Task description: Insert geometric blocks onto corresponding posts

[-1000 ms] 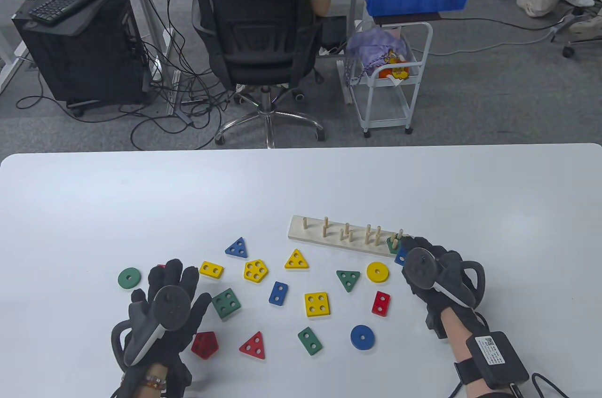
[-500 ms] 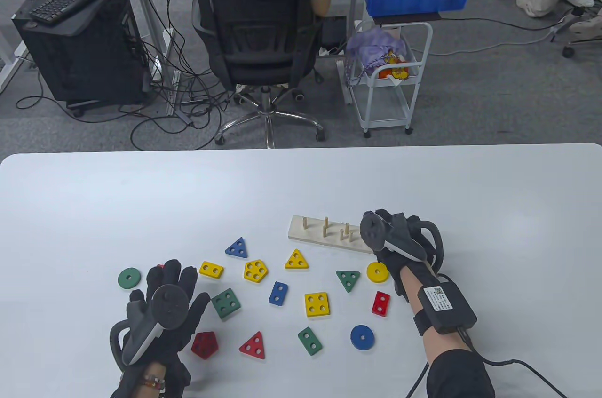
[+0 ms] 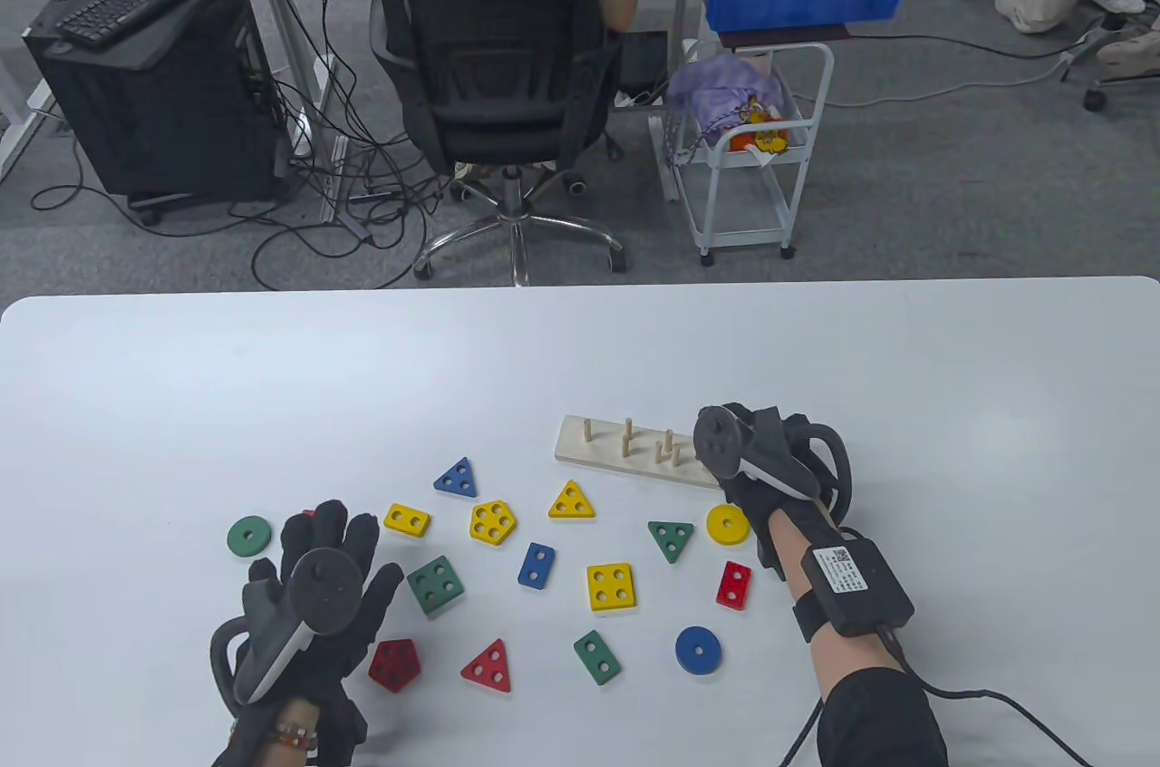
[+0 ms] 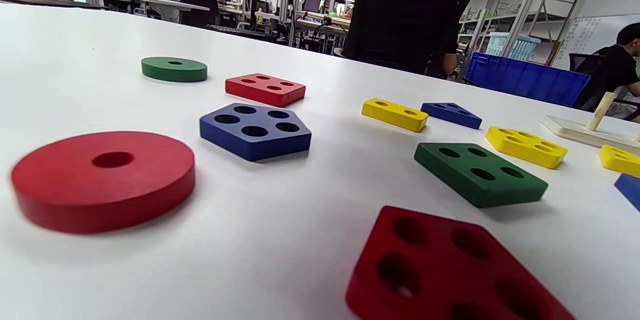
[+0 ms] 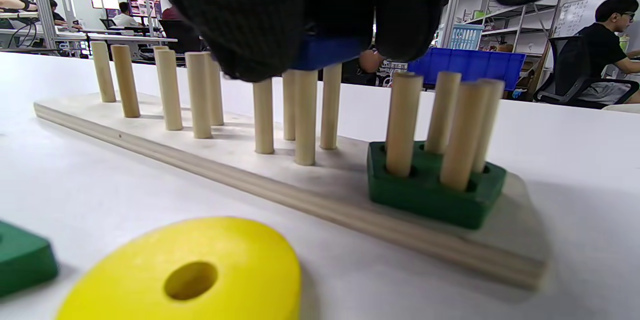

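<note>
The wooden peg board [image 3: 625,466] lies right of centre, and a green pentagon block [image 5: 432,187] sits on the posts at its right end. My right hand [image 3: 725,450] is over the board's right half. In the right wrist view its fingers [image 5: 250,24] grip a blue block [image 5: 325,52] at the tips of the neighbouring group of posts [image 5: 305,114]. The block's shape is hidden by the glove. My left hand [image 3: 326,558] rests flat on the table at the lower left and holds nothing. A red disc [image 4: 102,180] and a blue pentagon [image 4: 255,129] lie right by it.
Loose blocks lie scattered between the hands, among them a yellow disc [image 3: 725,524], a green triangle [image 3: 671,538], a yellow square [image 3: 610,587], a red rectangle [image 3: 734,585], a blue disc [image 3: 698,650] and a red pentagon [image 3: 394,664]. A green disc [image 3: 248,536] lies far left.
My right hand has moved up and left from the board's right end to over the neighbouring posts, carrying the blue block; it has barely moved in the last half second. The left hand stays put.
</note>
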Motion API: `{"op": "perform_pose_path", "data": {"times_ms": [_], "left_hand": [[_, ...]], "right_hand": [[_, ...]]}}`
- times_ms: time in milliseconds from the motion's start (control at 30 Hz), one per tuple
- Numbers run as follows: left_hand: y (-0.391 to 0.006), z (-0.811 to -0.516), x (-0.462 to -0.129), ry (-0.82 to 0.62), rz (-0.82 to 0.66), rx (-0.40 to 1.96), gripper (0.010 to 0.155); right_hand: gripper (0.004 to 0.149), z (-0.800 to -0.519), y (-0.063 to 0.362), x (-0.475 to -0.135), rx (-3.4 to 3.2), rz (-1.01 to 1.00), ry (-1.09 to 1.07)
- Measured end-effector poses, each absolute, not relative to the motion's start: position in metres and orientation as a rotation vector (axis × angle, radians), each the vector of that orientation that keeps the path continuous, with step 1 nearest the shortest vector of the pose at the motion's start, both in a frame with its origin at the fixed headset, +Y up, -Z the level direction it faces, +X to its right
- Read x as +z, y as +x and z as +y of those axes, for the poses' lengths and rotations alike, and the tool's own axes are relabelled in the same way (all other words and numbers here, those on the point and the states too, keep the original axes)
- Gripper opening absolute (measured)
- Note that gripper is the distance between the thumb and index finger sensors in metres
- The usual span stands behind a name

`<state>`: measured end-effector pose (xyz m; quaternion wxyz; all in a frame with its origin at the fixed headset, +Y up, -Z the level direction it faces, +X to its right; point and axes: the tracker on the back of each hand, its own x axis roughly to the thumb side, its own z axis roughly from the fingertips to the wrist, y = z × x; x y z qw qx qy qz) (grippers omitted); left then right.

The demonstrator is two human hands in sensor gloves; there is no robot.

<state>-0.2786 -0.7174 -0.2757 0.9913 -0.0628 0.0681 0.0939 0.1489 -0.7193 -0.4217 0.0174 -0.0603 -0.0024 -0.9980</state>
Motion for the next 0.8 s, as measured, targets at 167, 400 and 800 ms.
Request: {"op": "perform_pose_path", "data": {"times_ms": [167,400,800], "left_hand": [[-0.279,-0.717,-0.276,-0.129,0.138,0.185,0.072],[-0.279,-0.717,-0.276,-0.131,0.139,0.19,0.071],[-0.278,-0.717,-0.276,-0.125,0.128,0.186,0.071]], "right_hand": [[0.061,-0.719,0.15,-0.421,-3.09,-0.019,-0.172],[0.063,-0.718,0.154,-0.409,-3.12,0.049,-0.204],[0.055,-0.725,0.169,-0.338,-3.113,-0.066,-0.339]]}}
